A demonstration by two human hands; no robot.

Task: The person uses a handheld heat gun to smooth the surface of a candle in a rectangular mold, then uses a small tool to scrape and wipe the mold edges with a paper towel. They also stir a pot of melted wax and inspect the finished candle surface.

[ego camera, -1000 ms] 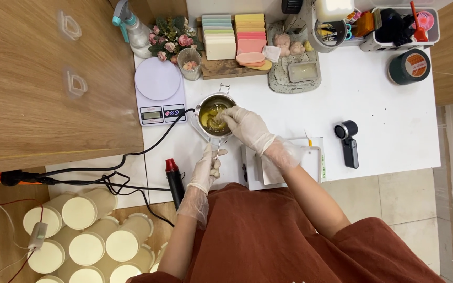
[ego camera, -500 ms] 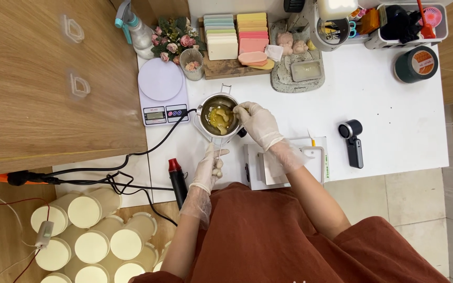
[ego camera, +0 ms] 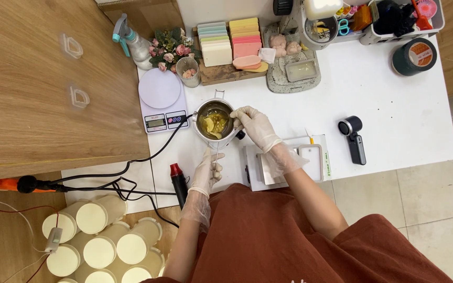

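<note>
On the white table (ego camera: pixel 394 105), the left hand (ego camera: pixel 208 173) grips a stirrer (ego camera: pixel 216 152), the right hand (ego camera: pixel 255 126) the pot (ego camera: pixel 215 121).

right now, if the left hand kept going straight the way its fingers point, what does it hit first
Most likely the small metal pot of yellowish melt. The gloved left hand points up the table along the thin stirrer it holds, which runs to the pot. Height over the rim is unclear from above.
</note>
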